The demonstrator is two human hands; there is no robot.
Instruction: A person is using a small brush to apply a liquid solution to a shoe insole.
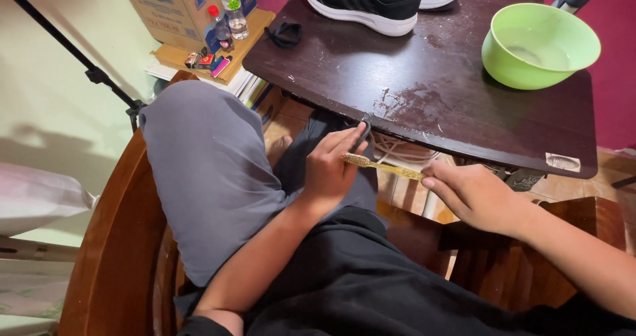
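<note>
Left to right: cardboard box top left on a low wooden shelf, flaps out of frame, contents not visible. Against it stand two small plastic bottles: red-capped one, clear one with a green label; liquid level too small to tell. Small items incl. a lighter on the shelf edge.

Grey-clad raised knee lower left, wooden chair arm beside it.

Left hand below the table edge, fingers held together and curled, thumb against a small dark object; can't tell what it is. Brush head of a yellow toothbrush lies across the fingertips.

Right hand pinches the toothbrush handle end between thumb and fingers. Brush runs level between both hands, just under the dark wooden table.

On the table: pair of black sneakers at the far edge, black loop at left corner, green plastic bowl at right holding shallow clear water.
</note>
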